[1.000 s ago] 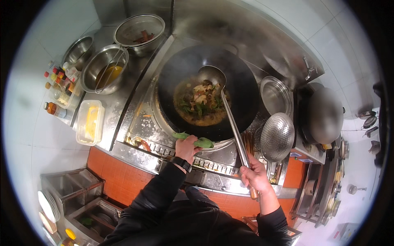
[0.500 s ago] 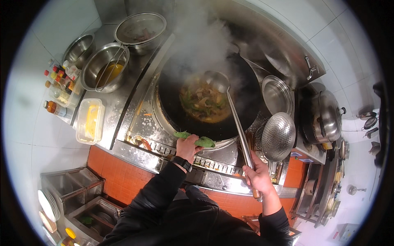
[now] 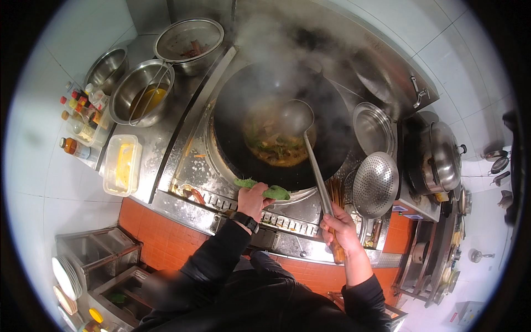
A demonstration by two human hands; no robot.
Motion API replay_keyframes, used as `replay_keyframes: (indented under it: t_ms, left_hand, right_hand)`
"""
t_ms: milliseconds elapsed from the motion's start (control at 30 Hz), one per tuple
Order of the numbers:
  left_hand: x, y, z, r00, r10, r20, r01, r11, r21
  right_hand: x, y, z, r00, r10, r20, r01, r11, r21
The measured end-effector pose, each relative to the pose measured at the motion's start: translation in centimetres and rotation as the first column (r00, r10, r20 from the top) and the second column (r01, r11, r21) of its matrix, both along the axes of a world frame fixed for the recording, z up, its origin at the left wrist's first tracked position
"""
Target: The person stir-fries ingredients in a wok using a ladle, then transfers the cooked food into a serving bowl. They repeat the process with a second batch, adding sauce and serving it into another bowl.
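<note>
Food (image 3: 276, 149) looks well into cooking but not yet lifted from the steaming wok (image 3: 334, 144), left hand (image 3: 253, 200) pinching green cloth (image 3: 277, 192) near its rim, right hand (image 3: 340, 228) gripping a ladle (image 3: 297, 117).

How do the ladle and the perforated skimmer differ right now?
- Surface: the ladle shows no holes in its bowl; the perforated skimmer is pierced all over.
- State: the ladle is gripped in the right hand, its bowl end at the steaming wok; the skimmer sits unheld, to the wok's right.
- Size: the skimmer's bowl looks bigger in this view than the ladle's.

Shared: both are silvery metal.
</note>
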State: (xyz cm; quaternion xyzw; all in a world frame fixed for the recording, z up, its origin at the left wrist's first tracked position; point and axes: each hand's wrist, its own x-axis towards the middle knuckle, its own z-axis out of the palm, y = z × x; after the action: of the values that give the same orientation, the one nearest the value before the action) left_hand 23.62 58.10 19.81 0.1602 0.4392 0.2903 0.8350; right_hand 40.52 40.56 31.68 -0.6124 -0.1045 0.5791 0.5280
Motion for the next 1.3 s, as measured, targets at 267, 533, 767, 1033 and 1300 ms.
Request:
replay_keyframes:
  t_ms: [267, 533, 767, 1033, 1300]
  left_hand:
    - [0.0, 0.0, -0.2, 1.000, -0.006, -0.015, 0.006, 1.000, -0.010]
    - [0.0, -0.1, -0.4, 1.000, 0.005, -0.020, -0.005, 1.000, 0.002]
    - [-0.1, -0.1, -0.2, 1.000, 0.004, -0.011, -0.004, 1.000, -0.008]
    - [0.0, -0.1, -0.4, 1.000, 0.000, -0.021, 0.000, 1.000, 0.005]
    - [-0.3, -0.1, 0.8, 0.997, -0.038, -0.068, 0.032, 0.996, -0.087]
  right_hand:
    - [0.2, 0.1, -0.6, 0.999, -0.026, -0.036, 0.026, 1.000, -0.003]
    - [0.5, 0.3, -1.1, 0.996, -0.062, -0.071, 0.062, 0.998, 0.005]
    - [0.6, 0.5, -1.5, 0.995, -0.052, -0.089, 0.055, 0.998, 0.023]
    - [0.1, 0.5, 0.0, 0.908, -0.202, -0.366, 0.237, 0.970, 0.051]
    - [-1.6, -0.1, 3.8, 0.866, 0.051, -0.498, 0.080, 0.968, 0.238]
